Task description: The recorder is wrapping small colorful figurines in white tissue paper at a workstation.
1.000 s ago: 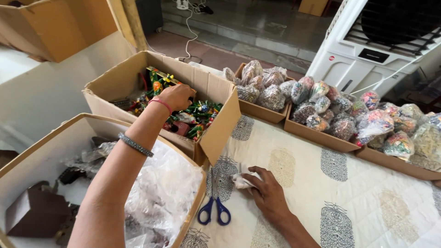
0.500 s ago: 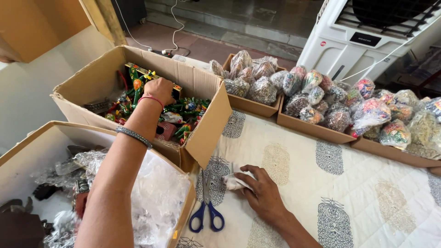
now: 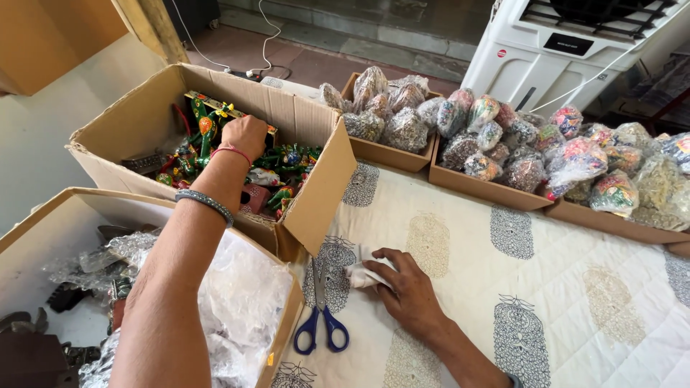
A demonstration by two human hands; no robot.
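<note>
Left hand (image 3: pixel 246 136) reaches into the open cardboard box (image 3: pixel 144 118) at upper left; fingers curled closed over the heap of green and multicoloured toy figures (image 3: pixel 284 162) inside, though what they grip cannot be told; a silver bangle and a red thread band sit on the forearm; right hand (image 3: pixel 406 287) rests on the patterned cream cloth (image 3: pixel 575 302), fingers bent and pressing on a small crumpled white packet (image 3: pixel 361 275); blue-handled scissors (image 3: pixel 321 316) lie closed just beside that packet, to its left; a second cardboard box (image 3: pixel 43 223) at lower left holds clear plastic wrap (image 3: pixel 237 302); shallow cardboard trays (image 3: pixel 489 188) along the far edge carry round clear bags of mixed-colour contents (image 3: pixel 481 129); a white air cooler (image 3: pixel 575 43) stands behind them, with a small round red label on its upper front
</note>
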